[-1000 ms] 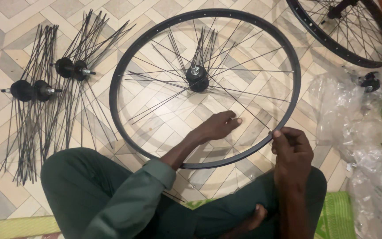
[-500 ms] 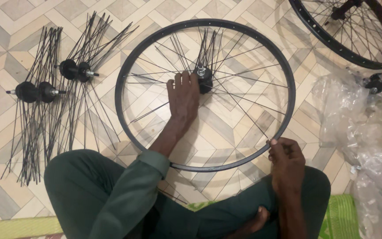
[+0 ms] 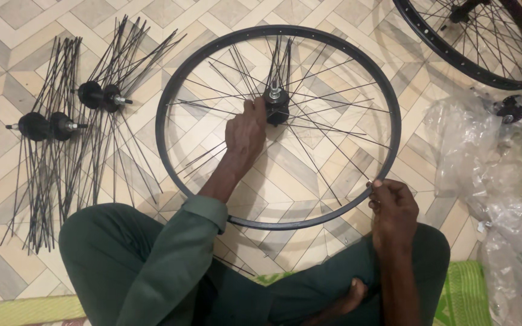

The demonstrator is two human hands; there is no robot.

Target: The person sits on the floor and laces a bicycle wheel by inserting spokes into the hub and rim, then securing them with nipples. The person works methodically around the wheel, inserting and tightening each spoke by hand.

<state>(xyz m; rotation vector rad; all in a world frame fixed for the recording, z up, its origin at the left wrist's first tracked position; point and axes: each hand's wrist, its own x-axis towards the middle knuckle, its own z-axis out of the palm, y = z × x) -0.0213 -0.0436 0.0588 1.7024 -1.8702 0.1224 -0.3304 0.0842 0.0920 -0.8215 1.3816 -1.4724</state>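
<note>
Pinching the rim [image 3: 179, 90], right hand [image 3: 392, 208] hides its fingertips; left hand [image 3: 246, 131] grips spokes [image 3: 327, 102] beside the hub [image 3: 276, 102].

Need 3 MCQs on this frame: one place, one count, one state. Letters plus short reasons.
1. Where is the left hand?
A. At the hub
B. On the plastic bags
C. On the floor tiles

2. How many spoked hubs lie loose to the left of the rim?
A. One
B. Four
C. Seven

3. What is the right hand doing?
A. Resting flat on a knee
B. Pinching at the rim's near edge
C. Holding a hammer

Key: 1 A, its fingers reach the hub among the spokes. 2 B, two pairs of hubs lie there. 3 B, its fingertips close at the rim.
</note>
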